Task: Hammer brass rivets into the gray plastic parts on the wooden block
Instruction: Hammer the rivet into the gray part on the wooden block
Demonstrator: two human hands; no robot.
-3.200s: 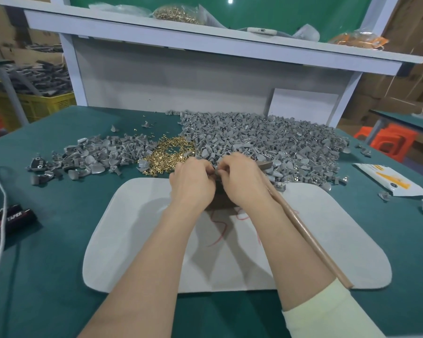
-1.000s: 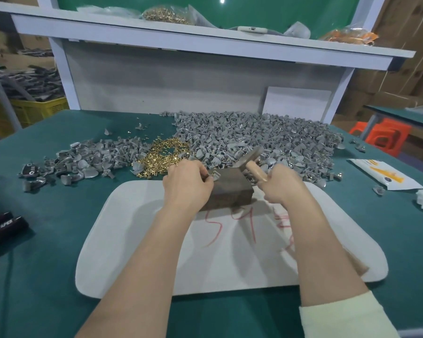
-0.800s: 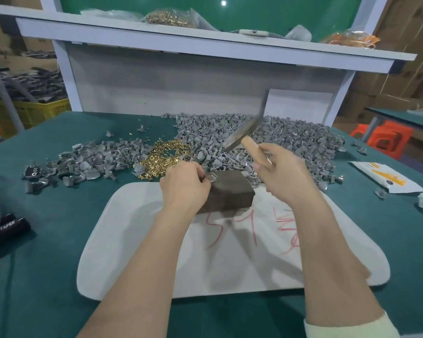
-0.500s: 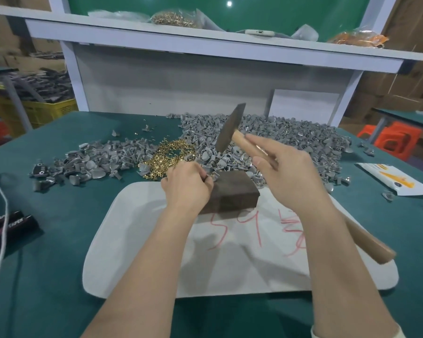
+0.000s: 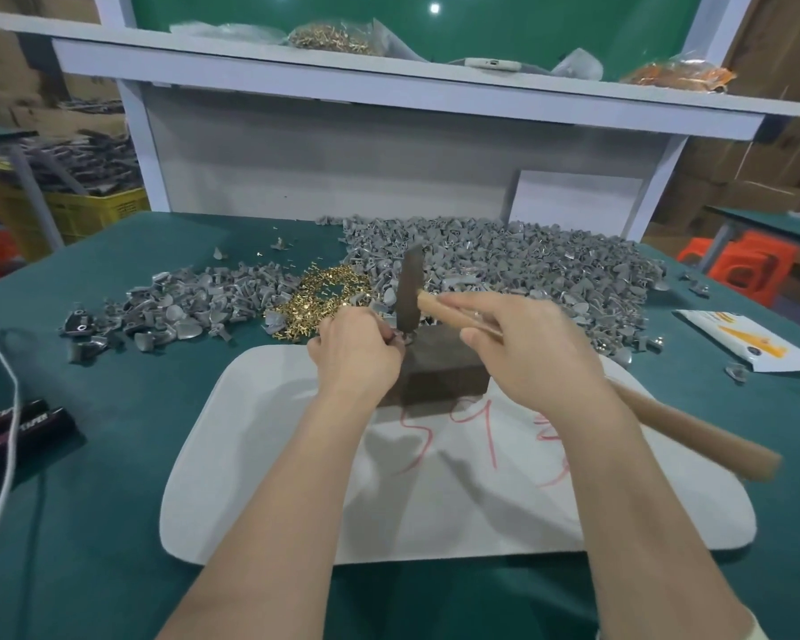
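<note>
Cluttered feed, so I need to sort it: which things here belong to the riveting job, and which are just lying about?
Job: left hand pinching a small gray plastic part on the dark wooden block; right hand gripping the wooden-handled hammer; pile of brass rivets; heap of gray plastic parts.
Lying about: black tubes marked TAPER; white cord; white-and-orange paper packet; yellow crate.

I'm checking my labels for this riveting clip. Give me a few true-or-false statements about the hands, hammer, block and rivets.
1. The right hand grips the hammer by its wooden handle. True.
2. The wooden block stands on the bare green table. False: it stands on the white mat.
3. The brass rivets lie right of the block. False: the pile lies behind it, to the left.
4. The left hand pinches a gray part on the block. True.
</note>
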